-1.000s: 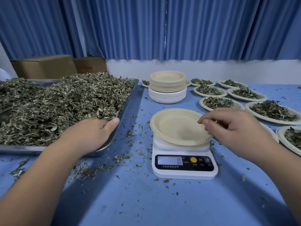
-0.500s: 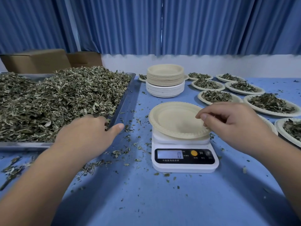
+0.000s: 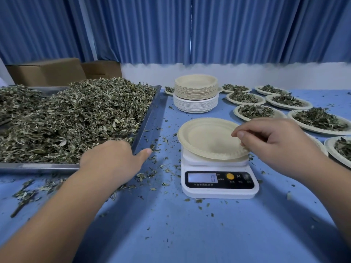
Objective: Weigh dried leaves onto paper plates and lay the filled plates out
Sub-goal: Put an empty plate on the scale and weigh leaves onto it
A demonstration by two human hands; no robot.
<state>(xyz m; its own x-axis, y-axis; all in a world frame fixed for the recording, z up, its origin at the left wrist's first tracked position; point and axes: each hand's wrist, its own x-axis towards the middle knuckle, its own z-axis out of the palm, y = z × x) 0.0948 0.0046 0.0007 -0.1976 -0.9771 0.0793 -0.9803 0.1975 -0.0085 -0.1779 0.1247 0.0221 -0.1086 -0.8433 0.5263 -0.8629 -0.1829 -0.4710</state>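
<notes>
An empty paper plate (image 3: 207,137) sits on a white kitchen scale (image 3: 218,186) whose display reads 0. My right hand (image 3: 275,143) pinches the plate's right rim between thumb and curled fingers. A large heap of dried leaves (image 3: 76,118) fills a steel tray (image 3: 38,168) on the left. My left hand (image 3: 112,160) lies over the tray's near right corner. Its thumb points out to the right and its fingertips are hidden among the leaves.
A tall stack of empty paper plates (image 3: 195,92) stands behind the scale. Several leaf-filled plates (image 3: 319,120) lie in rows at the right. Cardboard boxes (image 3: 45,73) sit behind the tray. Leaf crumbs are scattered over the blue table (image 3: 190,234).
My left hand slid off the tray's rim and forward over its corner toward the leaves, thumb now sticking out. My right hand stays at the plate's rim.
</notes>
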